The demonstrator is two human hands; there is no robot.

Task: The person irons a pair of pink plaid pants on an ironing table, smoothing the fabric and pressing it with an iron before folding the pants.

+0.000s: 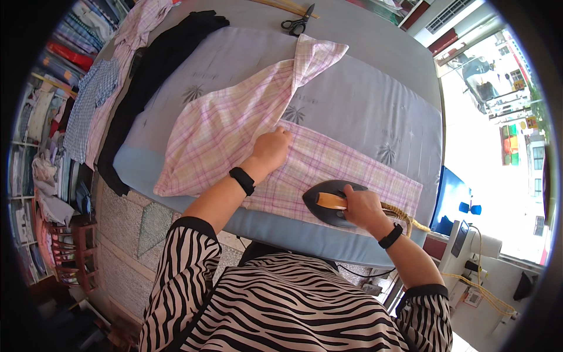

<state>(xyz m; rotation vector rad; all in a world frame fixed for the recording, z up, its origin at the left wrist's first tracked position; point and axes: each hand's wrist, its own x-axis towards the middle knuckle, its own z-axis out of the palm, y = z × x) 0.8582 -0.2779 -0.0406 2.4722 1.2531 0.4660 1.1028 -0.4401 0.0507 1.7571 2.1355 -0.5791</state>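
A pink-and-cream plaid garment point(228, 119) lies across the padded table, with one leg-like panel point(352, 158) spread flat toward the right and the rest loosely folded at the upper left. My left hand point(272, 147) grips the cloth near the middle, fingers curled in on it. On the flat panel, close to the table's near edge, rests an electric iron point(319, 213) with a dark body. My right hand point(363, 207) is wrapped around its orange-brown handle, and a cloth-covered cord runs off to the right. The iron's soleplate is hidden.
Scissors point(299, 22) lie at the far edge of the grey table cover point(246, 48). A black garment point(154, 75) and a blue checked shirt point(94, 105) hang along the left side. Fabric shelves point(26, 211) and a wooden stool point(83, 255) stand left; a bright opening is at right.
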